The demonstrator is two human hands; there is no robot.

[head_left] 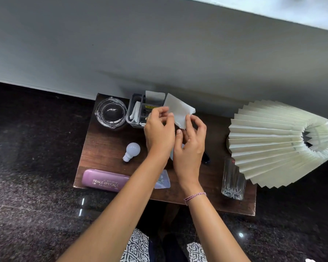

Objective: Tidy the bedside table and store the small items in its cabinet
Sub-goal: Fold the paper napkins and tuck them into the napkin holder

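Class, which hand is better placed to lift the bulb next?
Left: the bulb lies just left of the left hand; the right hand is farther and would likely cross it. Both pinch the tissue.

Left hand (159,131) and right hand (190,146), arms extended, pinch a paper napkin (178,110) between fingertips.

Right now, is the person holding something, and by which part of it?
Yes, a white tissue. The left hand pinches its left edge, and the right hand pinches its lower right edge.
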